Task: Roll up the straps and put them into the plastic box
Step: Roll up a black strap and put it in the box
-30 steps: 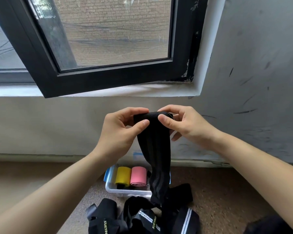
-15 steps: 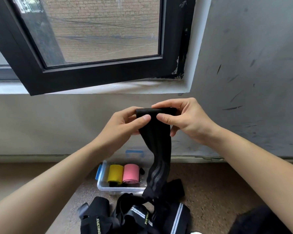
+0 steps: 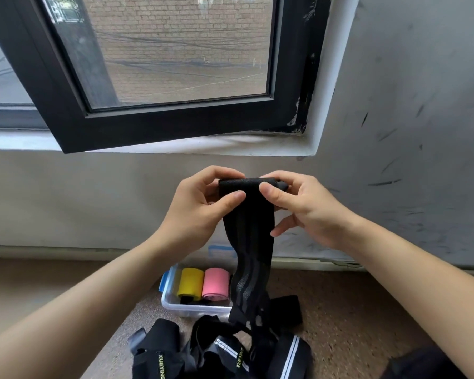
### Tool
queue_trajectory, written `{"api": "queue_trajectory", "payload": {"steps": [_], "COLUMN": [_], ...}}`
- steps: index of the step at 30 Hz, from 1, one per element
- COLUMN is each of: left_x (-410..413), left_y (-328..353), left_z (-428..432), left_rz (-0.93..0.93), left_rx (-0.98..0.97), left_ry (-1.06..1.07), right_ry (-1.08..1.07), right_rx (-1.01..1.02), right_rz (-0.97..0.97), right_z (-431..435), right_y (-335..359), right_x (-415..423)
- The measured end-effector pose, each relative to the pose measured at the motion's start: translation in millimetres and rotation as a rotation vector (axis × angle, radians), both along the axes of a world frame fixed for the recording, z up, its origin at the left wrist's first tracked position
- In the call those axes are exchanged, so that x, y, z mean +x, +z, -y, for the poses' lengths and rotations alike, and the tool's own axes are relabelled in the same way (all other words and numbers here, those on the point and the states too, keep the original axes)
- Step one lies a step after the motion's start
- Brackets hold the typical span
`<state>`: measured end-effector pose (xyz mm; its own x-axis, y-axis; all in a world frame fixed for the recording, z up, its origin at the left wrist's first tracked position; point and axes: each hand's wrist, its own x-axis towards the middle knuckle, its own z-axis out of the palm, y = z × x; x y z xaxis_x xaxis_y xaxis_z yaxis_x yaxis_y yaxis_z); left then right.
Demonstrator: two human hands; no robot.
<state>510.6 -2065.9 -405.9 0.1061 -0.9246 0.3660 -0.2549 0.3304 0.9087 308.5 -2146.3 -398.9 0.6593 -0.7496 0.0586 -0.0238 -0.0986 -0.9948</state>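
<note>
A black elastic strap point(image 3: 248, 236) hangs in front of me, its top end rolled into a small tight roll. My left hand point(image 3: 200, 212) pinches the roll's left end between thumb and fingers. My right hand point(image 3: 301, 206) pinches the right end the same way. The strap's loose tail drops down toward the floor. Below it stands the clear plastic box point(image 3: 175, 306), holding a yellow roll point(image 3: 190, 283) and a pink roll point(image 3: 215, 284). A pile of unrolled black straps point(image 3: 219, 351) lies on the floor in front of the box.
The box stands on a speckled brown floor point(image 3: 340, 324) against a grey scuffed wall point(image 3: 394, 132). An open black window frame point(image 3: 159, 127) juts out above my hands. A blue lid point(image 3: 164, 280) leans at the box's left side.
Both hands have kept their pinch on the strap's rolled top, with my thumbs shifting on it. The hanging tail looks slightly shorter. The camera has shifted a little.
</note>
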Motion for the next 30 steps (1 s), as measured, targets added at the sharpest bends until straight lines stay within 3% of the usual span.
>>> {"api": "queue_trajectory", "payload": {"steps": [5,9,16,22,25,30], "left_x": [-2,0,-6,-3,-3,-1], "left_y": [-5,-6,4,6,5,6], "left_z": [-4,-2,-9,-6,-6,-8], "left_rz": [0.201,0.203,-0.110,-0.326,-0.309,-0.295], "left_rx": [-0.166,-0.081,0.294,0.356,0.310,0.199], "left_ry": [0.084,0.103,0.015,-0.027,-0.001,0.032], "right_ry": [-0.030,-0.100,-0.138,-0.120,-0.103,-0.052], "right_rx": [0.001,-0.089,-0.203,-0.394,-0.350,-0.055], "right_rz": [0.052,0.079,0.105,0.067,0.040,0.017], "right_z": [-7,-7,-6,-7,-7,-7], "right_y": [1,0,-3,-6,-7,-2], "right_x": [7,8,6,8,8,6]}}
